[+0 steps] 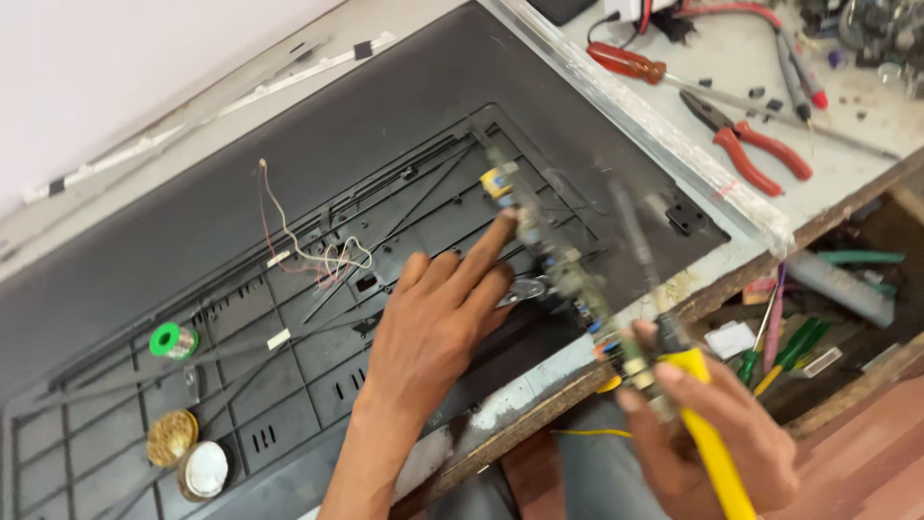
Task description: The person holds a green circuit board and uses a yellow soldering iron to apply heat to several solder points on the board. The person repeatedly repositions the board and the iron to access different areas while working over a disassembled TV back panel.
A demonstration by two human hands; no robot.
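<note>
The left hand (pixel 438 308) is resting on the large black ribbed plastic back panel (pixel 192 241) that is covering most of the pale surface (pixel 847 144). Its fingers are spreading loosely, and the index fingertip is touching the long narrow green circuit strip (pixel 553 255), which is running slantwise from the middle of the panel toward the near right. The strip is blurred, so its small parts are hard to tell; a little yellow piece is sitting at its far end.

The right hand (pixel 707 438), at the near right, is closing around the yellow-handled soldering iron (pixel 707 429), whose dark shaft is pointing up and far over the panel. The same hand's fingertips are also touching the strip's near end.

A tangle of thin white and red wires (pixel 308 246) is lying on the panel left of the hands. Farther left and nearer, a small green spool (pixel 173 340), a round brass-coloured tin (pixel 171 438) and a round white-lidded tin (pixel 204 470) are sitting on the panel. On the far right of the surface, red-handled pliers (pixel 756 144) and a red-handled screwdriver (pixel 626 64) are lying.
</note>
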